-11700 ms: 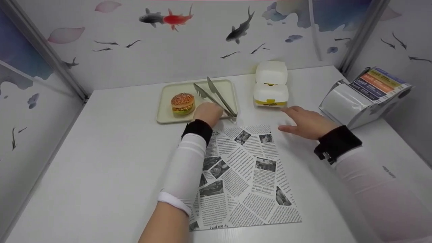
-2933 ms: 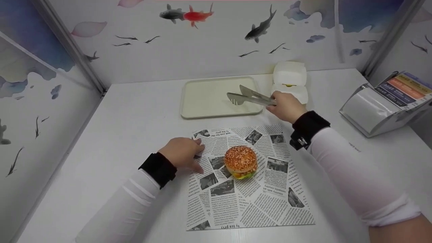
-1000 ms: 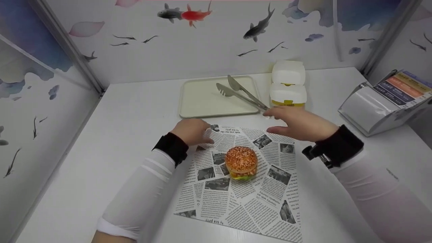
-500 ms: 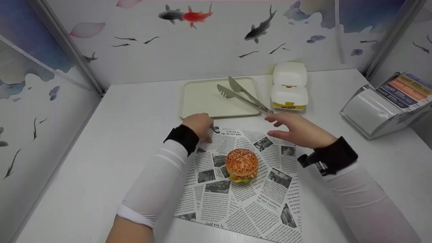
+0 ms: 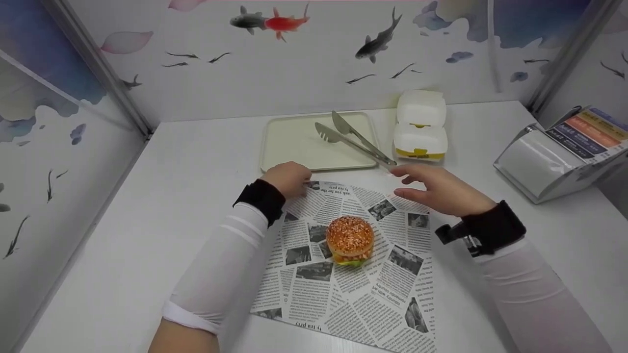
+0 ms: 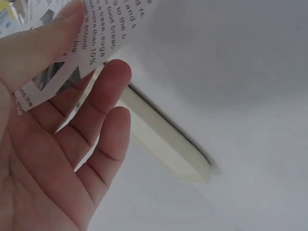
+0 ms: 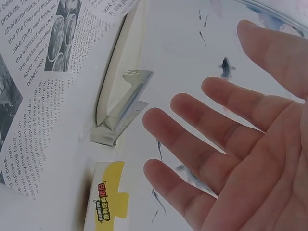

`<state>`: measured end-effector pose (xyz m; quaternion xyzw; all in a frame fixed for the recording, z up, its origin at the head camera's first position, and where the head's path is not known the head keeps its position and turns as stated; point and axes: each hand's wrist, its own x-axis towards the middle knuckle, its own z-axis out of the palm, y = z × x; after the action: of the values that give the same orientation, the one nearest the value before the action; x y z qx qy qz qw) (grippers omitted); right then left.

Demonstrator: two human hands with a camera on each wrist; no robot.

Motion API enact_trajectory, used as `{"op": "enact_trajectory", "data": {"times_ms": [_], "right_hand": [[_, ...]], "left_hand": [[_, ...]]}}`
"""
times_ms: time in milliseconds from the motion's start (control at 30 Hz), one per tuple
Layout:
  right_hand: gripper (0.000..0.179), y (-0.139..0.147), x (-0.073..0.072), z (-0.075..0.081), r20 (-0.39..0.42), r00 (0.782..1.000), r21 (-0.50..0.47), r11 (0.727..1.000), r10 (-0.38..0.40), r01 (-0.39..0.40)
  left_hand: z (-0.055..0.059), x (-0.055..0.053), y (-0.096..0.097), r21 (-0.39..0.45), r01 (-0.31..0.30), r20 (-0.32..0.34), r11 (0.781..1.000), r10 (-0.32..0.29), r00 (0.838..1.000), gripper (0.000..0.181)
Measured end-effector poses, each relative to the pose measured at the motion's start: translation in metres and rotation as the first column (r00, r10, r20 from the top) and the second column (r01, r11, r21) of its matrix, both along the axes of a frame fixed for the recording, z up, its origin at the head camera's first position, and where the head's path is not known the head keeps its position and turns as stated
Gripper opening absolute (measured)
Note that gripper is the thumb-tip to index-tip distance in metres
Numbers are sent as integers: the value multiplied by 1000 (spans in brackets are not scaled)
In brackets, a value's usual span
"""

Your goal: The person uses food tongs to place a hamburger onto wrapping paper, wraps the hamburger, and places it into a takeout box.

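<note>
In the head view a sheet of newsprint-patterned wrapping paper (image 5: 324, 294) lies turned askew on the table, with a sesame-bun hamburger (image 5: 350, 238) resting on it. My left hand (image 5: 289, 180) pinches the sheet's far left corner; the left wrist view shows my thumb on the printed paper (image 6: 98, 36) and the fingers (image 6: 108, 139) loosely bent below. My right hand (image 5: 444, 191) hovers above the table right of the sheet, its fingers (image 7: 183, 137) relaxed and apart, holding nothing. Just beyond its fingertips are metal tongs (image 5: 360, 147), lying across the tray.
The pale rectangular tray (image 5: 294, 142) stands behind the paper. Right of it is an opened white and yellow burger box (image 5: 419, 139). A silvery pack with coloured labels (image 5: 544, 157) stands at the far right. A fish-patterned wall (image 5: 304, 73) closes the back.
The hamburger has gone from the tray to the paper. My right hand has laid the tongs on the tray. The sheet has turned, and my left hand has moved up to its far corner.
</note>
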<state>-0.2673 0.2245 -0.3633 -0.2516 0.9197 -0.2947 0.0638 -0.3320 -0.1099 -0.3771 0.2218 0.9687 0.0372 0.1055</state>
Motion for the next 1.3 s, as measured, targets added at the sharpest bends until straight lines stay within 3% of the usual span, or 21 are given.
{"op": "enact_trajectory", "data": {"times_ms": [133,300,400,567,733,933,1000,1100,1300], "right_hand": [[49,-1,1,1,-11,1000,-2,1000,-3,3],[48,-1,3,3,-43,999,10,1000,0,1],[49,1,7,7,-51,999,14,1000,-8,9],[53,1,18,17,-56,998,24,999,-32,33],[53,-5,29,23,-135,991,12,1000,19,-17],[52,-14,37,25,-171,983,31,998,65,-60],[52,-15,39,26,-163,984,37,997,71,-66],[51,-17,40,26,-156,984,45,996,83,-77],[52,-19,41,25,-147,984,41,995,98,-93]], "left_hand": [[12,2,1,24,17,-82,1000,-15,997,12],[21,10,12,89,64,-214,994,-43,976,13],[23,28,20,204,108,-273,973,-49,961,11],[17,70,27,376,199,-365,905,-52,929,8],[5,105,31,407,236,-431,882,-43,901,4],[-7,129,37,389,289,-488,874,-71,870,8],[-9,134,39,361,313,-517,878,-91,851,8],[-15,141,41,298,355,-576,886,-130,807,6],[-25,146,42,161,405,-691,900,-191,697,5]]}}
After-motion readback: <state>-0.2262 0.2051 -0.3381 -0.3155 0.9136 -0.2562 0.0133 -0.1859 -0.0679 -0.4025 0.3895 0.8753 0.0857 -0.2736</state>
